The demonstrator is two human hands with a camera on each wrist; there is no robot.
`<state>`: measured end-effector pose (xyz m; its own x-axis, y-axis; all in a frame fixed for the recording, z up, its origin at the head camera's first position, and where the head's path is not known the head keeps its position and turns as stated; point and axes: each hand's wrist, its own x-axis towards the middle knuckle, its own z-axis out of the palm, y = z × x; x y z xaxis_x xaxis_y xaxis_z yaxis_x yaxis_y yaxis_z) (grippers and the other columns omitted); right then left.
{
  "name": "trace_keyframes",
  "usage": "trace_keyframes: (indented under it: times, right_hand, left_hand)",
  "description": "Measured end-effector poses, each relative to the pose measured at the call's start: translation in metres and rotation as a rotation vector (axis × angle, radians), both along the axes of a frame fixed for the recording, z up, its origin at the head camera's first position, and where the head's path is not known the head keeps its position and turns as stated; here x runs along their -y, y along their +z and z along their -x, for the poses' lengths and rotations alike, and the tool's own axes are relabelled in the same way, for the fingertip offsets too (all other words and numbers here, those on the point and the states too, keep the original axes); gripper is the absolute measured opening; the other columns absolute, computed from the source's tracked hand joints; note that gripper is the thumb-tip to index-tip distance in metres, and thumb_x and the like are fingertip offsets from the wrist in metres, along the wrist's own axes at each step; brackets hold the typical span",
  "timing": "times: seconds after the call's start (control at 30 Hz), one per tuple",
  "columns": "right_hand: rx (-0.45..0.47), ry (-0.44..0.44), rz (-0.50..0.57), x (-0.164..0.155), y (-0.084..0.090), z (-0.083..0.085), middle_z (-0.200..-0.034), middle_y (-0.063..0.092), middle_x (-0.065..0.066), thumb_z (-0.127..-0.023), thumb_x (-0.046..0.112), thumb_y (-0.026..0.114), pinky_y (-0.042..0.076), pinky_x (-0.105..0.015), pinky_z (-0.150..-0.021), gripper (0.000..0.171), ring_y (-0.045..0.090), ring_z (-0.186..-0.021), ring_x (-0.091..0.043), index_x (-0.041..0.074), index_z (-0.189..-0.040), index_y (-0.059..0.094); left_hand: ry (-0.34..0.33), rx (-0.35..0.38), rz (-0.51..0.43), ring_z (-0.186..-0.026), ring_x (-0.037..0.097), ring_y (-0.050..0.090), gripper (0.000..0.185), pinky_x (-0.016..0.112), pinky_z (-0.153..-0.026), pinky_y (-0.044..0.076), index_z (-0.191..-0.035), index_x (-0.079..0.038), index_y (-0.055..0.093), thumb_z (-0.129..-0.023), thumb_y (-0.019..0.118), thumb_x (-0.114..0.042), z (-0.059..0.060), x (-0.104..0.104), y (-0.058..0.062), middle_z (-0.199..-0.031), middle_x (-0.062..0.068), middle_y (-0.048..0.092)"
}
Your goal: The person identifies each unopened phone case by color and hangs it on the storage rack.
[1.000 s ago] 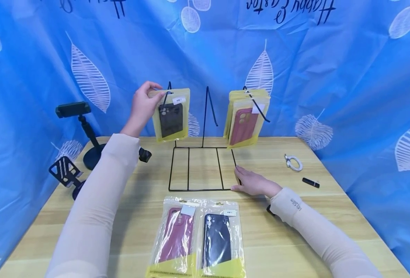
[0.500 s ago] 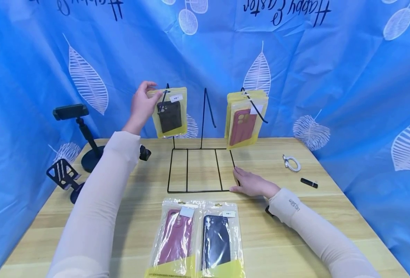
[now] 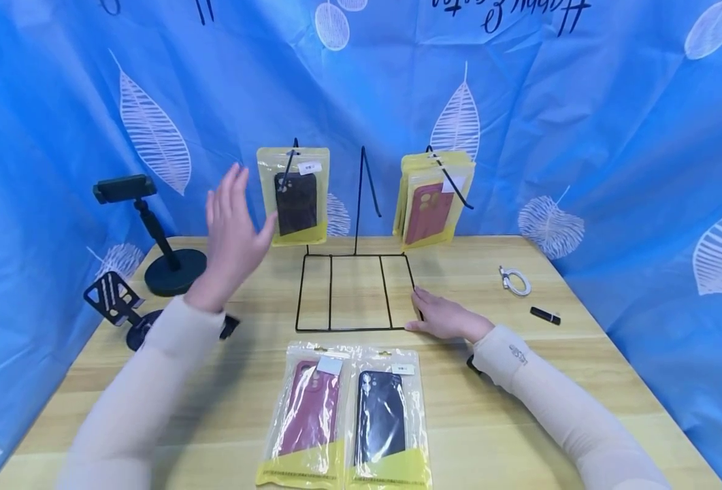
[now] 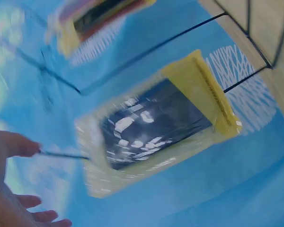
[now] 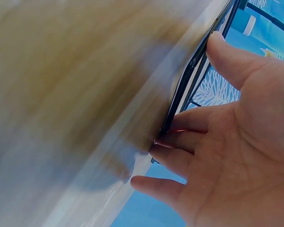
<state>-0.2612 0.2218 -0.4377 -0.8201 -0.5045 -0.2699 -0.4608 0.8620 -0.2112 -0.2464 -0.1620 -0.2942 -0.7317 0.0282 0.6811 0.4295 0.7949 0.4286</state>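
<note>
My left hand [image 3: 233, 235], fingers spread and holding nothing, is just left of a clear-and-yellow pouch with a dark phone case [image 3: 296, 204]. That pouch hangs from the left hook of a black wire display rack [image 3: 330, 292]. In the left wrist view, the thumb [image 4: 19, 144] overlaps the hook's tip, apart from the pouch [image 4: 156, 123]. My right hand [image 3: 443, 316] rests at the right front corner of the rack's base; its thumb and fingertips touch the wire [image 5: 180, 90]. Several pouches, the front one with a pink phone case [image 3: 429, 212], hang on the right hook.
Two pouches lie near the front, one with a pink case [image 3: 312, 408], one with a black case [image 3: 380, 415]. Two black phone stands [image 3: 167, 262] [image 3: 118, 299] are at left. A white cable [image 3: 516, 282] and a small black stick [image 3: 545, 315] lie at right.
My left hand has let go of the pouch's top edge and moved left and down with its fingers spreading. The pouch now hangs straight on the left hook. The right hand stays put.
</note>
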Motion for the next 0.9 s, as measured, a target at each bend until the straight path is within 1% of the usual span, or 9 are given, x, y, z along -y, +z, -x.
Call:
trace_keyframes:
  times: [0.1, 0.23, 0.3, 0.4, 0.5, 0.57, 0.73, 0.83, 0.9]
  right_hand:
    - [0.004, 0.007, -0.004, 0.001, 0.0, 0.001, -0.164, 0.01, -0.024, -0.1, 0.055, 0.046, 0.019, -0.053, -0.123, 0.087, 0.016, -0.152, -0.038, -0.005, -0.156, 0.017]
    - [0.008, 0.01, -0.01, 0.002, 0.003, 0.002, -0.164, 0.009, -0.024, -0.1, 0.056, 0.046, 0.019, -0.052, -0.123, 0.087, 0.015, -0.152, -0.039, -0.005, -0.156, 0.016]
    - [0.004, 0.011, -0.008, 0.002, 0.005, 0.002, -0.164, 0.01, -0.025, -0.1, 0.055, 0.047, 0.019, -0.052, -0.123, 0.087, 0.015, -0.152, -0.039, -0.005, -0.155, 0.016]
    - [-0.006, 0.012, -0.006, 0.001, 0.007, 0.003, -0.163, 0.011, -0.025, -0.1, 0.054, 0.047, 0.019, -0.052, -0.123, 0.087, 0.016, -0.152, -0.04, -0.006, -0.155, 0.017]
    - [-0.007, 0.012, -0.011, 0.001, 0.006, 0.003, -0.164, 0.011, -0.025, -0.101, 0.054, 0.046, 0.018, -0.051, -0.124, 0.087, 0.015, -0.152, -0.039, -0.007, -0.155, 0.017]
    - [-0.01, 0.017, -0.014, 0.001, 0.006, 0.003, -0.163, 0.011, -0.026, -0.101, 0.054, 0.045, 0.019, -0.051, -0.124, 0.087, 0.016, -0.152, -0.04, -0.007, -0.155, 0.017]
    - [-0.003, 0.019, -0.011, 0.002, 0.006, 0.001, -0.163, 0.011, -0.027, -0.101, 0.054, 0.046, 0.019, -0.051, -0.124, 0.086, 0.016, -0.151, -0.041, -0.008, -0.154, 0.017]
    - [-0.004, 0.016, -0.013, 0.002, 0.007, 0.0, -0.163, 0.012, -0.026, -0.101, 0.053, 0.046, 0.019, -0.051, -0.123, 0.086, 0.016, -0.151, -0.041, -0.008, -0.154, 0.018]
    - [-0.005, 0.012, -0.015, 0.003, 0.007, -0.001, -0.163, 0.012, -0.026, -0.101, 0.053, 0.046, 0.019, -0.051, -0.124, 0.085, 0.016, -0.152, -0.04, -0.008, -0.155, 0.018]
  left_hand:
    - [0.015, -0.153, 0.145, -0.146, 0.038, 0.028, 0.065, 0.063, -0.122, 0.01, -0.144, 0.003, 0.037, -0.09, 0.068, -0.016, -0.036, -0.001, -0.02, -0.149, 0.024, 0.039]
    - [-0.138, -0.261, 0.326, -0.127, 0.043, 0.049, 0.048, 0.064, -0.113, 0.031, -0.125, 0.006, 0.055, -0.083, 0.07, -0.013, -0.061, -0.002, -0.049, -0.127, 0.026, 0.057]
    - [-0.248, -0.187, 0.452, -0.121, 0.04, 0.054, 0.043, 0.062, -0.11, 0.037, -0.121, 0.002, 0.059, -0.084, 0.071, -0.017, -0.065, -0.003, -0.065, -0.123, 0.022, 0.061]
    - [-0.366, 0.087, 0.595, -0.123, 0.036, 0.057, 0.05, 0.061, -0.111, 0.037, -0.13, -0.003, 0.059, -0.09, 0.07, -0.031, -0.067, -0.007, -0.086, -0.127, 0.016, 0.064]
    - [-0.379, 0.369, 0.652, -0.128, 0.036, 0.056, 0.067, 0.063, -0.114, 0.032, -0.142, -0.005, 0.051, -0.093, 0.064, -0.048, -0.071, -0.012, -0.103, -0.136, 0.016, 0.06]
    - [-0.371, 0.479, 0.657, -0.129, 0.037, 0.055, 0.072, 0.064, -0.114, 0.032, -0.145, -0.005, 0.049, -0.093, 0.061, -0.053, -0.072, -0.016, -0.111, -0.138, 0.017, 0.06]
    - [-0.366, 0.53, 0.697, -0.125, 0.037, 0.057, 0.065, 0.067, -0.111, 0.033, -0.134, -0.001, 0.059, -0.095, 0.059, -0.052, -0.076, -0.02, -0.123, -0.13, 0.017, 0.063]
    - [-0.375, 0.491, 0.714, -0.117, 0.035, 0.059, 0.051, 0.067, -0.108, 0.036, -0.105, -0.003, 0.068, -0.092, 0.063, -0.051, -0.078, -0.02, -0.128, -0.115, 0.015, 0.065]
    - [-0.378, 0.471, 0.715, -0.112, 0.033, 0.059, 0.044, 0.067, -0.108, 0.037, -0.086, -0.009, 0.063, -0.089, 0.066, -0.052, -0.079, -0.019, -0.131, -0.105, 0.011, 0.062]
